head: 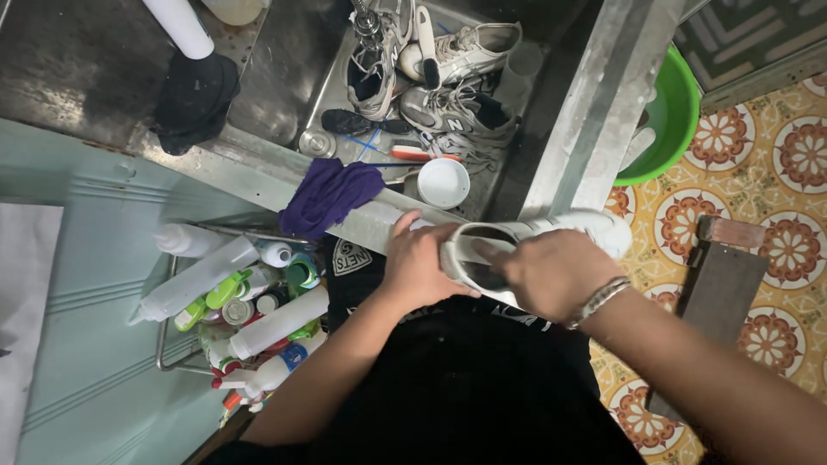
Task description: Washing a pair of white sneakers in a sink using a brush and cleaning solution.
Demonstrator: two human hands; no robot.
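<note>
Both hands clamp one white shoe (pixel 534 245): left hand (pixel 422 267) grips the heel, right hand (pixel 551 271) reaches inside. Cleaning it over the sink (pixel 336 82) seems underway; next needs a brush (pixel 425 43).

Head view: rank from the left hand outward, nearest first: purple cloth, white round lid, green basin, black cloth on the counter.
From the left hand, which grips the white shoe:
1. White round lid, just above it, inside the sink.
2. Purple cloth, up-left, draped on the sink edge; nearly as close as the lid.
3. Black cloth, far upper left, on the counter.
4. Green basin, upper right, past the sink.
</note>
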